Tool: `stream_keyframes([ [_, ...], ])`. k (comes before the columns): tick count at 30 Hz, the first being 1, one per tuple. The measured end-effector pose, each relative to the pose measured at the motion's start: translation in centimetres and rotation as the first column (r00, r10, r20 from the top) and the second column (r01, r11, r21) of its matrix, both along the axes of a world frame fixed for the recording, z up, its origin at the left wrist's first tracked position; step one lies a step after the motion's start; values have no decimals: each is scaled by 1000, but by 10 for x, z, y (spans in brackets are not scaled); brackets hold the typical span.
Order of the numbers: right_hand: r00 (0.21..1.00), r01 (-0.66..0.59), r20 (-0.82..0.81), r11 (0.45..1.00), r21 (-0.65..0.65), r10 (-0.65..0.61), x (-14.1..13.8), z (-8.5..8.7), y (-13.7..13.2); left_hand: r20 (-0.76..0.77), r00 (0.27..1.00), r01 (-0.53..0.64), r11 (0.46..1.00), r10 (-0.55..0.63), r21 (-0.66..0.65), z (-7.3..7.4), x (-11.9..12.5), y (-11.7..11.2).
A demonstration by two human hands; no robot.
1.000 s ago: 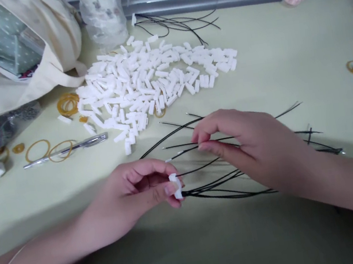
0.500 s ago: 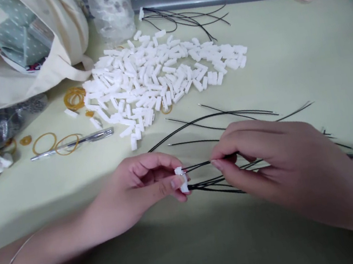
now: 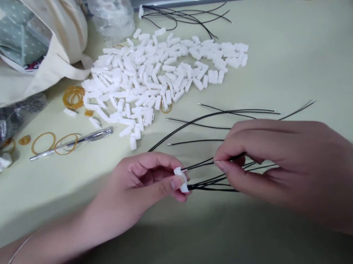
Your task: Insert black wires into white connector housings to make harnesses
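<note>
Between its thumb and fingers, my left hand [image 3: 144,181] pinches a small white connector housing [image 3: 180,179], held off the table. Several black wires [image 3: 210,187] run out of the housing's right side, in a lower bunch and an upper pair. My right hand [image 3: 279,169] pinches a black wire [image 3: 198,165] of the upper pair between thumb and forefinger, a short way right of the housing. The wire's far part is hidden by that hand. Loose black wires [image 3: 194,141] with bare metal tips lie on the table just beyond both hands.
A pile of white connector housings [image 3: 154,73] spreads across the table's middle. At the left are rubber bands [image 3: 73,97], a pen [image 3: 74,143] and a cloth bag [image 3: 70,32]. A finished-looking wired connector [image 3: 141,11] and a plastic-wrapped container [image 3: 112,10] stand at the back.
My right hand has shifted slightly to the right along the wire. A silvery tip seen earlier at the housing no longer shows. My left hand stays put.
</note>
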State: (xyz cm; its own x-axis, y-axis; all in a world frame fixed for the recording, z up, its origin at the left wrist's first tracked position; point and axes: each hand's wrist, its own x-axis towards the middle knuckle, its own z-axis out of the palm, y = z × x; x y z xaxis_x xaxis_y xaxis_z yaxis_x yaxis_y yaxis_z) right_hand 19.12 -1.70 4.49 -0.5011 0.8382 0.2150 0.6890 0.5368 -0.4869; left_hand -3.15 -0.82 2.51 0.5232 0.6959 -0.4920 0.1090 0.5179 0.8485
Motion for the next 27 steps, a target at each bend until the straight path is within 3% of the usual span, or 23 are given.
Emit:
stream_keyframes([
  [27, 997, -54, -55, 999, -5, 54, -15, -12, -8, -49, 999, -15, 1000, 15, 19, 0, 1, -3],
])
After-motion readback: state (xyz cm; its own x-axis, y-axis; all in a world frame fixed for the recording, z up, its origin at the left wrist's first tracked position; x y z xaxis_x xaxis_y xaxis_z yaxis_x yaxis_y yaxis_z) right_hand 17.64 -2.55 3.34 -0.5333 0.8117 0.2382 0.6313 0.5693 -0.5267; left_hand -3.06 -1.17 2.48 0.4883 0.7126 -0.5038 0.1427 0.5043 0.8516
